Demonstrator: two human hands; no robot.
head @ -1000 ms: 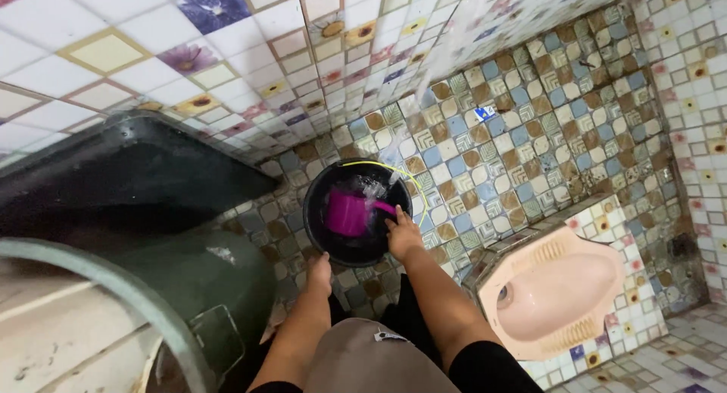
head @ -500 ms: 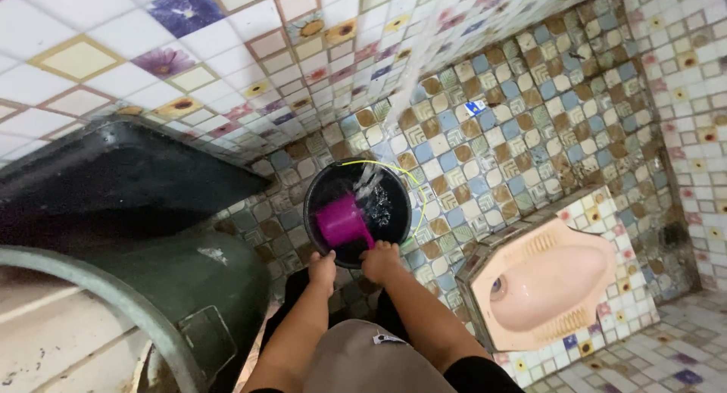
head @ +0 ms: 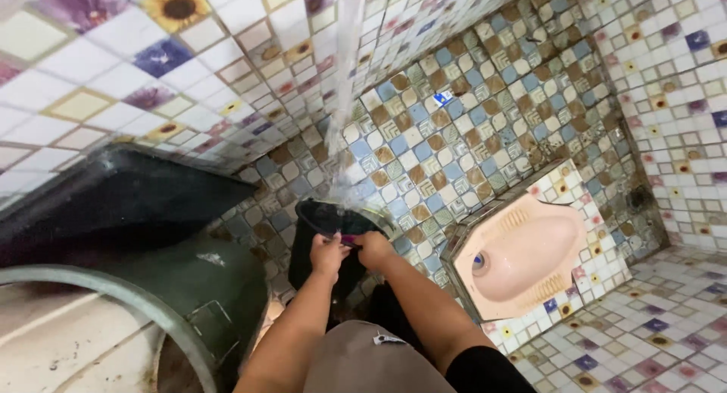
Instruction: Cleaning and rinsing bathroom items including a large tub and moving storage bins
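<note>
Bucket [head: 322, 234] black, tilted, water streaming in; left hand [head: 328, 254], right hand [head: 375, 249] grip rim.

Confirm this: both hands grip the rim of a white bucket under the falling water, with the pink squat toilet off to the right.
Not quite. The bucket is black, not white, as the head view shows. The left hand and right hand do grip its rim under the falling water, with the pink squat toilet off to the right.

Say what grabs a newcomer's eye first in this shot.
Centre frame, the left hand and right hand grip the near rim of a black bucket, with a stream of water falling into it from above. Right of it a pink squat toilet sits in the patterned tile floor; a big dark tank fills the left.
</note>
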